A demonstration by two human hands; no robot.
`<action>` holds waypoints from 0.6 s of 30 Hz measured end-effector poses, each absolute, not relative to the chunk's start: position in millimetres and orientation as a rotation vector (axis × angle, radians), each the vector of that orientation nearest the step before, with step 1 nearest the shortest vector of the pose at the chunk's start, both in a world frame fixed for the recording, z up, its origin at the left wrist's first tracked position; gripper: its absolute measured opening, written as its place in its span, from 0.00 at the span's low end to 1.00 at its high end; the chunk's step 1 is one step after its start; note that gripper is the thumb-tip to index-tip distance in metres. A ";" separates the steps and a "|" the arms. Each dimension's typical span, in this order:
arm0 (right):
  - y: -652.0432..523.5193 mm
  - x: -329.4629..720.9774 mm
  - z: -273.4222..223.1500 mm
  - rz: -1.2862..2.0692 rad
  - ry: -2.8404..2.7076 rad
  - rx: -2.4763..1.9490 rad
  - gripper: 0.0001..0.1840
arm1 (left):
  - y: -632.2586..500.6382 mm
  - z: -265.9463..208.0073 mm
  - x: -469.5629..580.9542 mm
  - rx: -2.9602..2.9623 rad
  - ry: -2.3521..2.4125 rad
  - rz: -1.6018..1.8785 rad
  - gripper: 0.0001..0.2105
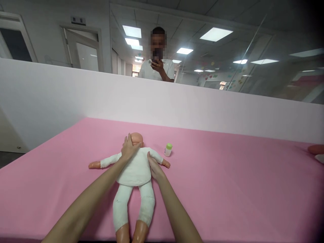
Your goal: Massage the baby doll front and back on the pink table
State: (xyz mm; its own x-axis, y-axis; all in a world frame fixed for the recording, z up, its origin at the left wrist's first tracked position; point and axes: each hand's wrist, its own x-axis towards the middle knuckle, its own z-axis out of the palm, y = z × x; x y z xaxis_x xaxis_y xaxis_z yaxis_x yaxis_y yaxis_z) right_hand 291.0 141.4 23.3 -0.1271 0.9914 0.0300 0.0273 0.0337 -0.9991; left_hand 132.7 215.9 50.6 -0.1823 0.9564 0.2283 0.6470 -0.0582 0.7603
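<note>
A baby doll (138, 170) in a white cloth top and leggings lies stretched out, its arms spread to either side and its feet toward me. At its head and neck is my left hand (129, 148), fingers along the side of the head and thumb reaching across below the face. My right hand (155, 167) grips the doll's torso just under the arm, thumb up by the shoulder; its other fingers are mostly hidden at the doll's side. A small bottle (168, 150) with a green cap stands near the doll's hand on the right.
The doll lies on a pink padded table (227, 189) backed by a low white wall (177, 104). Above the wall, glass (215, 50) shows a person (157, 69) holding a phone. An orange-red object (316, 149) sits at the far right edge.
</note>
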 end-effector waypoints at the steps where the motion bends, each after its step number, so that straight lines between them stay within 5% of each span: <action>1: 146.0 289.1 21.4 1.350 -1.292 -1.137 0.40 | 219.7 49.4 135.5 1.700 1.862 1.100 0.49; 9: 166.7 272.1 8.8 1.312 -1.144 -1.116 0.28 | 241.0 46.1 138.6 1.659 1.975 0.927 0.59; 18: 154.8 259.9 36.4 1.186 -1.242 -1.012 0.25 | 240.2 57.6 125.3 1.554 1.838 0.972 0.54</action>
